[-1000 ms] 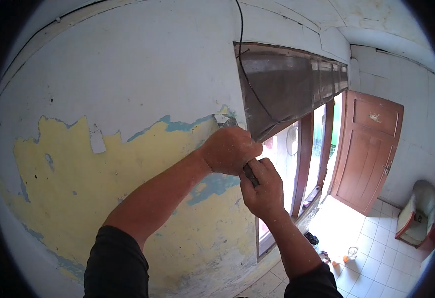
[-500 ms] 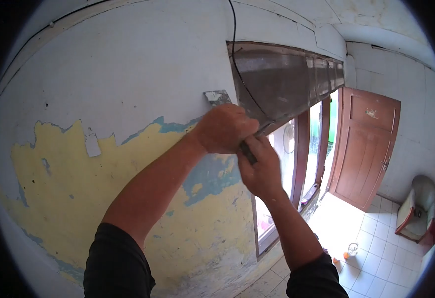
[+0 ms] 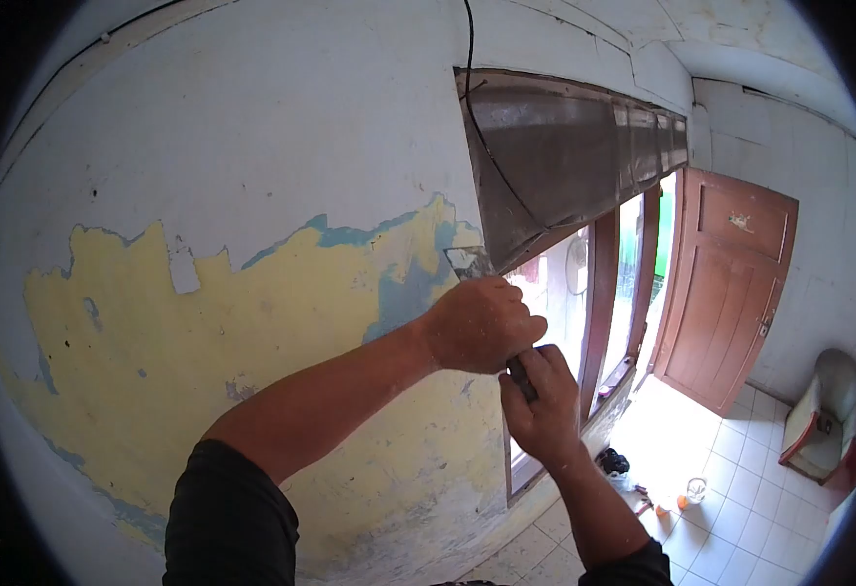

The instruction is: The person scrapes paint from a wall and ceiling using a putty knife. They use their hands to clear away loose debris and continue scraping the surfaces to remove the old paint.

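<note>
A scraper [image 3: 469, 262] with a flat metal blade rests against the wall beside the window frame. My left hand [image 3: 481, 325] is wrapped round it close to the blade, hiding its middle. Lower down, my right hand [image 3: 543, 402] grips the dark handle. Around the blade, the wall [image 3: 281, 342] shows yellow and blue layers with a ragged upper edge, and white paint [image 3: 301, 127] covers the part above.
Right of my hands is a window with a brown covering [image 3: 564, 146] and a dangling black cable [image 3: 486, 146]. A brown door [image 3: 726, 293] stands farther right, near an armchair [image 3: 823, 420]. A glass jar [image 3: 695, 488] and small items sit on the tiled floor [image 3: 721, 527].
Both hands and the scraper have moved down and slightly right. More yellow and blue surface shows beside the window corner where the blade and hands were.
</note>
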Motion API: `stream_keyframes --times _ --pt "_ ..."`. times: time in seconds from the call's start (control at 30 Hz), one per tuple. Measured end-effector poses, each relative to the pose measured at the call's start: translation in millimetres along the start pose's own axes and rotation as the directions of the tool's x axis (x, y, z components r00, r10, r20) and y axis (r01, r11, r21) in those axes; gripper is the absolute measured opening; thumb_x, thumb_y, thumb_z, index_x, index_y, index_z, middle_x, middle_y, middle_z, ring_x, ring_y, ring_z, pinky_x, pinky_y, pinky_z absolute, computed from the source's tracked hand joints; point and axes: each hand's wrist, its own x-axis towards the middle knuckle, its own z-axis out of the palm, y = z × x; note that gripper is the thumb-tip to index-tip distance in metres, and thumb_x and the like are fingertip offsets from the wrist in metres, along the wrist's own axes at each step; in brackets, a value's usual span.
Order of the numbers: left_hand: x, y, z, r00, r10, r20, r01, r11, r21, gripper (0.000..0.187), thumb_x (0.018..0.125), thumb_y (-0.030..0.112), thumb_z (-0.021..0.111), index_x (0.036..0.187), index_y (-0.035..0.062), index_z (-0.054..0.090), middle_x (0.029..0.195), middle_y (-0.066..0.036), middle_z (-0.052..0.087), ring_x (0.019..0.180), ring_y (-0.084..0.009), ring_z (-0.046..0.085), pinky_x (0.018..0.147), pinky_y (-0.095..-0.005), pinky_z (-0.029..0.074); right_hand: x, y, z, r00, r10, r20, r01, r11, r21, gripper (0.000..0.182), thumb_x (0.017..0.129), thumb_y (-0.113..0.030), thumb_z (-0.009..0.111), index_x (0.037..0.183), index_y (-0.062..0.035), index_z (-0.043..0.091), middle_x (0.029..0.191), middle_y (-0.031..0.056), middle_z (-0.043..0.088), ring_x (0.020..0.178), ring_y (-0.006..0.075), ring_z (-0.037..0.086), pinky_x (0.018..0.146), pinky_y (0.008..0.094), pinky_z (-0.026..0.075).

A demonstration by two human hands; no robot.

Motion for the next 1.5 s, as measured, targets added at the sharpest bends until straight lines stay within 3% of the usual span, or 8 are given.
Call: stream_keyframes --times 0.17,0.33,0.47,0.97,1.13,1.3,1.4,1.5 --pt "5 -36 -13 0.997 -0.074 -0.006 0.074 0.996 0.057 0.021 0.065 0.021 0.075 0.065 0.0125 0.055 0.060 -0.006 0.055 0.061 -0.0248 0.061 0.058 -0.0394 0.050 44 1 9 0.999 -0.048 0.017 0.049 0.998 -0.045 0.023 0.084 -0.004 0.065 0.107 -0.0033 0.061 0.093 0.0186 0.059 0.079 0.0398 0.062 0.067 0.0468 0.052" --pt "0 3 9 1.000 -0.009 -0.002 0.009 0.999 0.049 0.022 0.064 0.022 0.076 0.064 0.0130 0.056 0.061 -0.005 0.056 0.060 -0.0247 0.061 0.057 -0.0390 0.050 2 2 -6 1.000 -0.014 0.011 0.014 1.000 -0.025 0.020 0.085 -0.006 0.064 0.105 -0.0038 0.060 0.091 0.0178 0.058 0.080 0.0407 0.062 0.068 0.0479 0.053" --pt "2 -45 -19 1.000 -0.014 -0.010 0.015 0.996 0.085 0.021 0.065 0.021 0.076 0.067 0.0127 0.057 0.061 -0.004 0.056 0.060 -0.0225 0.060 0.060 -0.0376 0.050 48 2 18 0.998 -0.050 0.034 0.053 0.995 -0.079 0.019 0.087 -0.007 0.062 0.105 -0.0058 0.059 0.094 0.0185 0.058 0.081 0.0402 0.063 0.067 0.0473 0.054" --pt "6 -16 5 0.993 0.006 -0.115 0.010 0.991 0.134 0.025 0.062 0.022 0.077 0.067 0.0138 0.054 0.063 -0.004 0.055 0.062 -0.0238 0.059 0.062 -0.0382 0.048 19 3 -14 0.996 -0.016 0.084 0.024 0.994 -0.103 0.027 0.085 -0.006 0.063 0.113 -0.0066 0.059 0.096 0.0193 0.060 0.082 0.0401 0.064 0.068 0.0482 0.054" --pt "14 -64 -31 0.998 -0.029 -0.062 0.039 0.987 0.154 0.022 0.067 0.021 0.073 0.067 0.0133 0.053 0.063 -0.005 0.054 0.065 -0.0251 0.060 0.063 -0.0395 0.048 81 14 18 0.985 -0.169 -0.013 0.167 0.982 -0.093 0.030 0.086 -0.007 0.064 0.116 -0.0073 0.063 0.098 0.0194 0.060 0.081 0.0400 0.064 0.069 0.0468 0.054" --pt "15 -34 -17 0.990 0.024 -0.137 0.006 0.977 0.212 0.022 0.066 0.023 0.075 0.068 0.0133 0.055 0.067 -0.006 0.057 0.066 -0.0257 0.061 0.062 -0.0399 0.049 48 -1 -9 0.993 -0.100 0.060 0.108 0.984 -0.139 0.029 0.087 -0.007 0.063 0.116 -0.0064 0.063 0.092 0.0191 0.060 0.079 0.0397 0.062 0.068 0.0455 0.053" --pt "9 -47 -23 0.991 -0.137 -0.013 0.137 0.986 0.093 0.021 0.068 0.022 0.076 0.070 0.0125 0.057 0.067 -0.007 0.057 0.069 -0.0266 0.063 0.064 -0.0400 0.050 68 5 10 0.997 -0.051 0.051 0.057 0.992 -0.116 0.020 0.087 -0.008 0.064 0.107 -0.0063 0.062 0.088 0.0172 0.058 0.077 0.0385 0.061 0.067 0.0471 0.051" --pt "18 -43 -18 0.991 -0.094 -0.096 0.105 0.988 0.112 0.020 0.068 0.020 0.076 0.069 0.0127 0.057 0.064 -0.006 0.056 0.068 -0.0255 0.062 0.065 -0.0393 0.050 70 3 -8 0.994 -0.089 0.066 0.097 0.987 -0.129 0.017 0.086 -0.008 0.064 0.103 -0.0064 0.061 0.088 0.0167 0.058 0.075 0.0382 0.061 0.066 0.0470 0.051"
